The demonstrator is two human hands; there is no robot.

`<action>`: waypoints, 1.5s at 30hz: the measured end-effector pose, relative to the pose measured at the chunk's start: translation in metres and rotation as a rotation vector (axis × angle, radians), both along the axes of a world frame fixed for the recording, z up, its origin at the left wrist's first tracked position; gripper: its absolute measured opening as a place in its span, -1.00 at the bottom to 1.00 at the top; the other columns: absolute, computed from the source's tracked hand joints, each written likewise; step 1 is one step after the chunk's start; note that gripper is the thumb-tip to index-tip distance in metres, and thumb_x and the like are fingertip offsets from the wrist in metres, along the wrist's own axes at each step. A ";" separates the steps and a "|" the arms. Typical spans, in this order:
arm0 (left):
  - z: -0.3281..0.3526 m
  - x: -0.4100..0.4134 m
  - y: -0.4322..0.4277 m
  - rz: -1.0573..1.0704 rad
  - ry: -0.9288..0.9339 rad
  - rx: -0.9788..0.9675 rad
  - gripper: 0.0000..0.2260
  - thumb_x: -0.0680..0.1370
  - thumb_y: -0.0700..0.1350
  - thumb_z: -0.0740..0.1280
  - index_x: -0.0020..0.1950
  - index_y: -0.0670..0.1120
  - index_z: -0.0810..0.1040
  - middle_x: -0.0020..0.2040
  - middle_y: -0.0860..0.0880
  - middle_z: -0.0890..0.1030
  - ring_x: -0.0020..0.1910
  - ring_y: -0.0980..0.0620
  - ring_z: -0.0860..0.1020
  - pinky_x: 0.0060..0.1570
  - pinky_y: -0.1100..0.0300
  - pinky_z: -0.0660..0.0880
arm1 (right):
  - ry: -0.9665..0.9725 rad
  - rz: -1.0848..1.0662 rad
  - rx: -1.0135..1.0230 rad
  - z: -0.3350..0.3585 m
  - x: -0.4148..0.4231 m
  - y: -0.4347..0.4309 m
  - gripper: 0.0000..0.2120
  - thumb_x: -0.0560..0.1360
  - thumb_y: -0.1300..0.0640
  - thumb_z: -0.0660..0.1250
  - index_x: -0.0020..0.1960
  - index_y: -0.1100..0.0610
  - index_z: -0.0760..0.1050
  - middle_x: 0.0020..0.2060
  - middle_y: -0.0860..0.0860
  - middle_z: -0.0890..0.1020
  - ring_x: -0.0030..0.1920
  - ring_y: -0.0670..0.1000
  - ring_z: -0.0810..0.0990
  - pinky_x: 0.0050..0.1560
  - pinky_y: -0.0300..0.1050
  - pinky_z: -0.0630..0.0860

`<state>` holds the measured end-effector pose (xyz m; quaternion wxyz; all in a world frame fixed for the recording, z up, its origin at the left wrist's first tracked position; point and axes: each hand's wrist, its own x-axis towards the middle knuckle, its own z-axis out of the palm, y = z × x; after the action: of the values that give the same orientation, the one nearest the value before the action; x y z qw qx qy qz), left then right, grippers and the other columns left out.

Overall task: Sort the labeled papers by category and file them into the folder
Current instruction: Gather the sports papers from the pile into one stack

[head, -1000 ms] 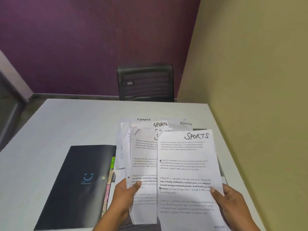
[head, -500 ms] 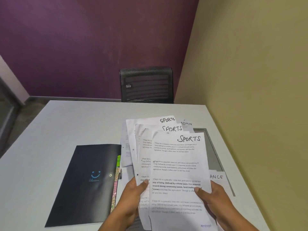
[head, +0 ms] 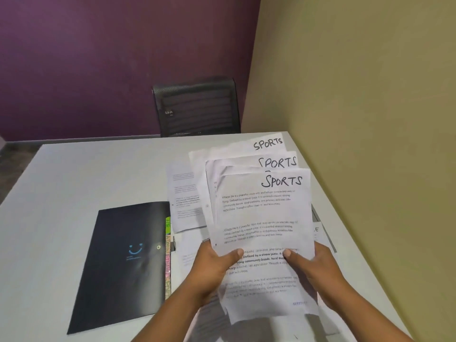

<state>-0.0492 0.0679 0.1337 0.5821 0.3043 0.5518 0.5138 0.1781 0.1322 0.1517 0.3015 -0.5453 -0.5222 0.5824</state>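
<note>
Biggest things first: a purple wall (head: 98, 58) at the back and a tan wall (head: 357, 82) down the right side, meeting in a corner. Pushed into that corner is a pale grey tabletop (head: 86, 181), with a black mesh chair (head: 197, 107) tucked in at its far edge.

On the tabletop, left of the middle, a black folder (head: 118, 267) lies flat and closed. It has a little blue smiley (head: 135, 250) on the cover and coloured index tabs (head: 168, 257) sticking out along its right edge. One tab looks like it says ADMIN; the rest I can't read.

Right of the folder is the fanned stack of papers (head: 264, 213), held up off the tabletop and tilted toward the camera. Three handwritten SPORTS headings show, staggered one above the other, and the front sheet carries printed paragraphs. Under and beside it, some loose sheets (head: 185, 201) lie flat on the tabletop, just beside the folder's top right corner. Another sheet (head: 317, 230) peeks out on the right with only a letter E showing.

The left hand (head: 214, 267) grips the stack's left edge, thumb pressed on the front sheet. The right hand (head: 313, 265) does the same on the right edge. The fingers of both are tucked behind the paper, so both hands are pinching the stack.

Smallest bit: a round snap button (head: 158, 247) near the folder's right edge.
</note>
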 end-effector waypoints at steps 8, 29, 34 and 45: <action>0.003 0.019 0.027 0.123 0.262 0.083 -0.82 0.51 -0.22 0.46 -0.02 0.06 0.69 -0.10 0.11 0.75 -0.05 0.09 0.70 -0.02 0.20 0.62 | -0.024 -0.107 0.150 -0.003 0.010 0.039 -0.74 0.41 0.28 0.51 -0.03 -0.03 0.59 -0.19 -0.20 0.72 -0.10 -0.19 0.68 -0.09 -0.24 0.55; -0.037 0.042 0.067 0.249 0.393 0.085 -0.77 0.51 -0.29 0.44 -0.04 0.06 0.72 -0.07 0.12 0.74 -0.01 0.15 0.68 0.01 0.32 0.55 | -0.094 0.079 0.149 -0.039 0.035 0.089 -0.80 0.41 0.29 0.52 -0.09 0.01 0.70 -0.15 -0.08 0.75 -0.07 -0.05 0.71 -0.05 -0.21 0.60; -0.025 0.037 0.079 0.327 0.281 0.085 -0.86 0.52 -0.18 0.44 -0.24 -0.10 0.70 -0.31 -0.03 0.67 -0.27 0.10 0.58 -0.22 0.15 0.54 | -0.105 0.094 0.112 -0.038 0.037 0.100 -0.80 0.43 0.32 0.49 -0.09 0.03 0.65 -0.30 -0.15 0.73 -0.25 -0.15 0.70 -0.25 -0.30 0.59; -0.002 0.040 0.086 0.153 0.012 -0.027 -0.83 0.56 -0.12 0.38 0.11 -0.13 0.63 -0.05 -0.04 0.75 -0.08 0.00 0.72 -0.20 0.21 0.62 | 0.156 -0.060 -0.070 -0.021 0.024 0.107 -0.83 0.56 0.12 0.34 0.09 0.15 0.61 -0.06 0.13 0.75 -0.07 0.16 0.74 -0.08 0.10 0.67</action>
<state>-0.0095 0.1536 0.1318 0.5419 0.2562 0.5839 0.5475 0.2019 0.2390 0.1310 0.3394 -0.5238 -0.4601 0.6315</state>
